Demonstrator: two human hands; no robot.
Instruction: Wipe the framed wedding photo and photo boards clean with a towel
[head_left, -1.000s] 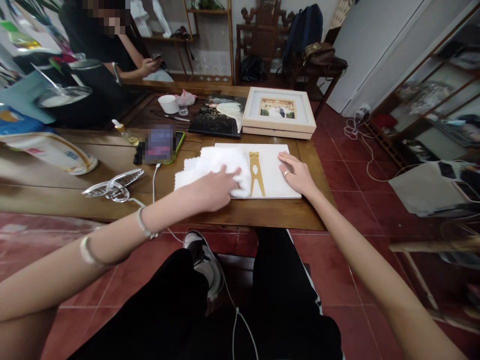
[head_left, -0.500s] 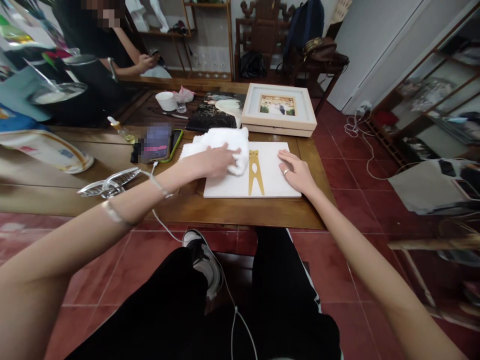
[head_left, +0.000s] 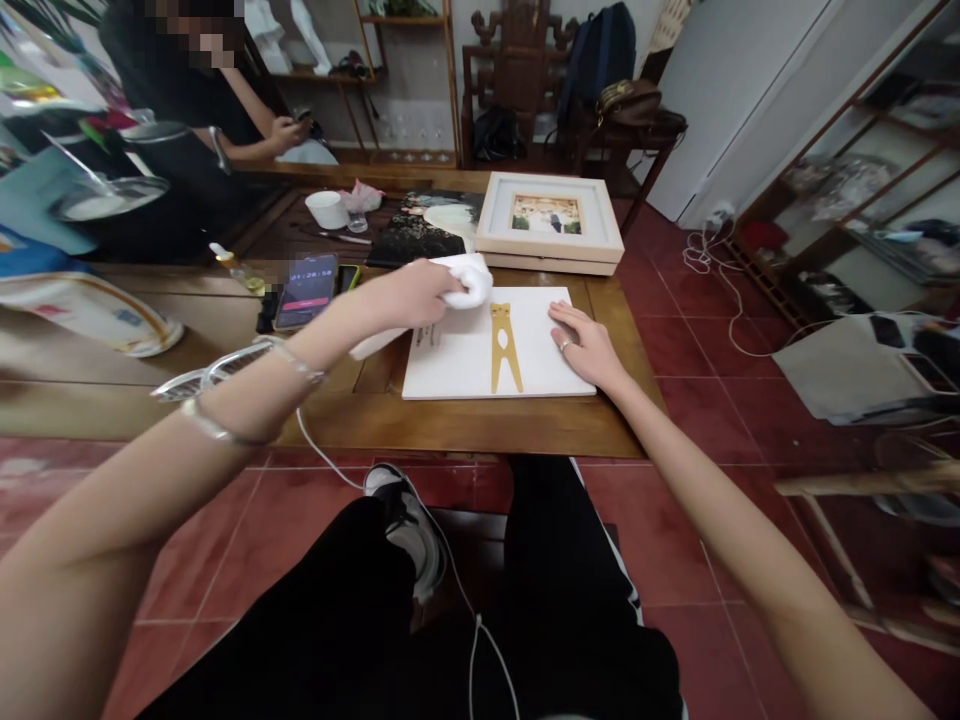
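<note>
My left hand (head_left: 421, 292) is closed on a bunched white towel (head_left: 472, 280), which is over the upper left part of a white board (head_left: 454, 372). Part of the towel hangs down to the left, beyond the board's edge. Fingers stretched out, my right hand (head_left: 589, 348) lies on the right side of the board. Between the two hands, a yellow long-legged animal figure (head_left: 501, 317) shows on the board. Small dark marks (head_left: 427, 334) are visible on its left part, below the left hand.
Behind the board stands a framed photo (head_left: 547, 215) on a pale box, with a dark picture (head_left: 424, 225) beside it. A phone (head_left: 307, 290), a small dropper bottle (head_left: 238, 268) and a white cup (head_left: 327, 210) are to the left. Across the table sits a person (head_left: 180, 90) holding a phone.
My left hand has gathered up the spread-out towel and raised it, uncovering dark marks on the board's left part. My right hand stays on the board.
</note>
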